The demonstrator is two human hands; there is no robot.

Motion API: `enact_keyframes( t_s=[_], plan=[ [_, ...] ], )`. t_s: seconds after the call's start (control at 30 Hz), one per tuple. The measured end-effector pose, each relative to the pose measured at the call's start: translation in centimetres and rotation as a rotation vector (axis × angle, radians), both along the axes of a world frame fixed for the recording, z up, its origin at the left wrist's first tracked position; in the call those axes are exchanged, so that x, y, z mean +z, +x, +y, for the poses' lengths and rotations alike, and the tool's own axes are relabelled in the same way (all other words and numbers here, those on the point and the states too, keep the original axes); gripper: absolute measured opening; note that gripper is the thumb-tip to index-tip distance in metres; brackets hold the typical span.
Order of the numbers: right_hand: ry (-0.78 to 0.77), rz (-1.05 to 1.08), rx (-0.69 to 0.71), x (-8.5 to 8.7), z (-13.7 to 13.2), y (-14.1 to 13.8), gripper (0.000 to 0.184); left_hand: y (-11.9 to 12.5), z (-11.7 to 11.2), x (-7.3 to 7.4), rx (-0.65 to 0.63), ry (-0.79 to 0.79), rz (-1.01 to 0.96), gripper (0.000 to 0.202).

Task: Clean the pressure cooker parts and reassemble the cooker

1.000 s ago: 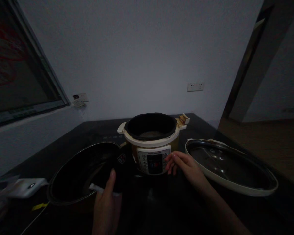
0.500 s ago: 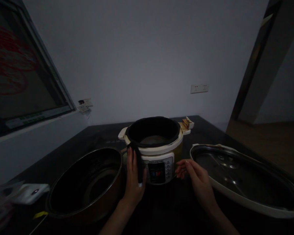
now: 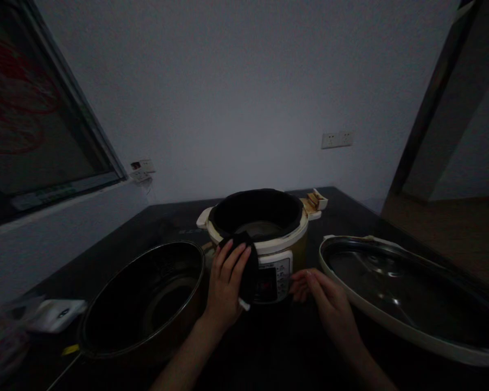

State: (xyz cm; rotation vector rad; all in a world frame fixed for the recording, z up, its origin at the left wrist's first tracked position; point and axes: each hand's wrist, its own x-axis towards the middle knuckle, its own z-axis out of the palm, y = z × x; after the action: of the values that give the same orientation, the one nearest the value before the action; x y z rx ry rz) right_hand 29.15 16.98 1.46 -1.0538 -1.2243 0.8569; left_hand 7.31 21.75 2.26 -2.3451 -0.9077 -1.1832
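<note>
A white electric pressure cooker with a dark inner rim and a front control panel stands ahead of me. My left hand presses a black cloth against the cooker's front, covering the panel's left part. The fingers lie over the cloth. Beside the cooker's lower right front is my right hand, its fingers loosely bent and holding nothing visible. Whether its fingertips touch the cooker I cannot tell. A dark inner pot sits left of my left hand.
A large lid with a pale rim lies at the right. At the left edge are a white object, a plastic bag and a small yellow piece. All stand on a dark table against a wall with sockets.
My left hand has moved slightly right across the cooker's front with the black cloth, which now spreads over more of the panel. My right hand has hardly moved. The view has shifted a little.
</note>
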Motion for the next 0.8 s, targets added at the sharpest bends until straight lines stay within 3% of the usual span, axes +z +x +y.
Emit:
enact_keyframes(
  t_s=[0.17,0.57,0.8],
  plan=[
    [-0.003,-0.008,0.020,0.3,-0.1,0.0,0.049,-2.1,-0.7,2.1,0.024,-0.020,0.136,0.069],
    [0.007,-0.059,0.062,0.6,-0.6,-0.1,0.052,-3.8,-2.6,4.6,0.279,-0.094,0.388,0.080],
    [0.008,-0.041,0.006,0.2,-0.3,0.1,0.045,-3.9,-3.4,4.5,0.294,-0.193,0.358,0.090]
  ],
)
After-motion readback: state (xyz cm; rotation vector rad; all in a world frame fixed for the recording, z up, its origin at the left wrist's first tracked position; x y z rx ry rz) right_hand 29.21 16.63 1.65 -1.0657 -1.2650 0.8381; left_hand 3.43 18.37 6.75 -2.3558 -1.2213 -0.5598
